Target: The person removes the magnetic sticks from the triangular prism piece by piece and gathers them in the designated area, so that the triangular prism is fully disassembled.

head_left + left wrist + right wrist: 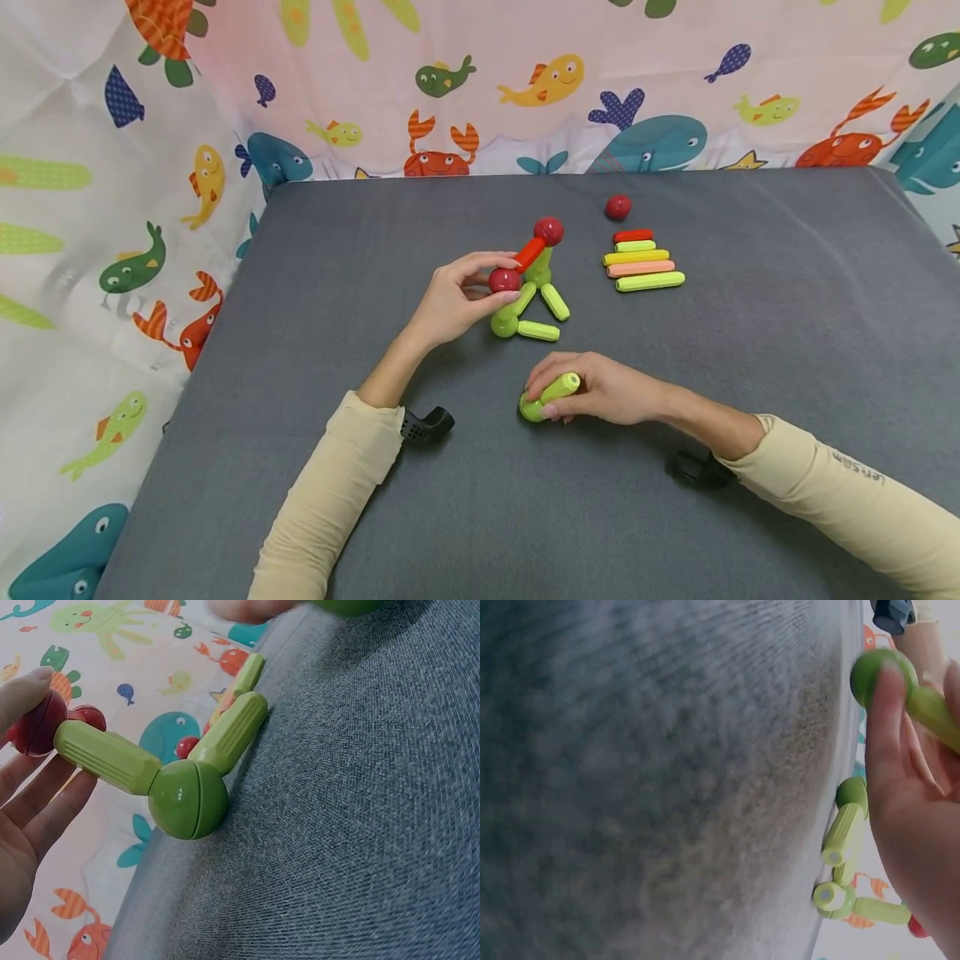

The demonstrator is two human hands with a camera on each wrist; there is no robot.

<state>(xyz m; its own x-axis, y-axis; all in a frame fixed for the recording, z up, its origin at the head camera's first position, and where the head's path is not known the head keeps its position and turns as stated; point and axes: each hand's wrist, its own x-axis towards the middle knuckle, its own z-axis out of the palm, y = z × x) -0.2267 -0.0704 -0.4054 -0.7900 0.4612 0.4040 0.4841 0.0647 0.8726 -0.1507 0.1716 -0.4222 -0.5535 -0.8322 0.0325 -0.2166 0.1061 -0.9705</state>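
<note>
My left hand (pixel 453 298) pinches a red ball (pixel 504 280) between thumb and fingers. A red stick (pixel 530 253) joins it to another red ball (pixel 549 231), held up above the table by green sticks. Two green balls (pixel 187 799) form the base of this frame, with a green stick (pixel 555 302) pointing out from each toward the right. Nearer the front, my right hand (pixel 615 387) grips a separate piece: a green ball (pixel 870 675) with a short green stick (pixel 562 385) attached. The palm side of the right fingers is partly hidden in the head view.
On the grey table (pixel 787 350), a loose red ball (pixel 618 207) lies behind a row of sticks in red, green, yellow and orange (pixel 641 269). A sea-animal curtain (pixel 495 133) borders the table at the back and left. Each wrist wears a black band (pixel 427 424).
</note>
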